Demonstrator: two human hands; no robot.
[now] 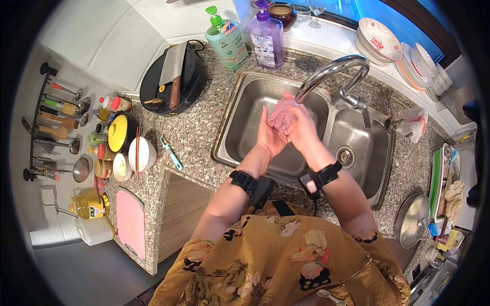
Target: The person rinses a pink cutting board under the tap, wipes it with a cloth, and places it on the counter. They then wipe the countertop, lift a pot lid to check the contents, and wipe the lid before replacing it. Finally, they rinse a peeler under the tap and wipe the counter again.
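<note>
A crumpled pink cloth [282, 116] lies between my two hands, over the large left basin of a stainless steel double sink [245, 111]. My left hand [270, 132] cups the cloth from the left, with its fingers pointing up. From the right, my right hand [302, 122] presses on it, its fingertips partly hidden beneath the faucet. The mouth of the curved chrome faucet [333, 67] is just above the cloth. Whether water runs cannot be told clearly. Both wrists wear black straps with small devices.
A cleaver [173, 69] rests on a black round appliance [153, 86]. Behind the sink stand a green pump bottle [227, 44] and a purple one [267, 46]. Left are a peeler [171, 153], white bowls [146, 155] and a pink cutting board [131, 222]. A pan lid [411, 220] stands at right.
</note>
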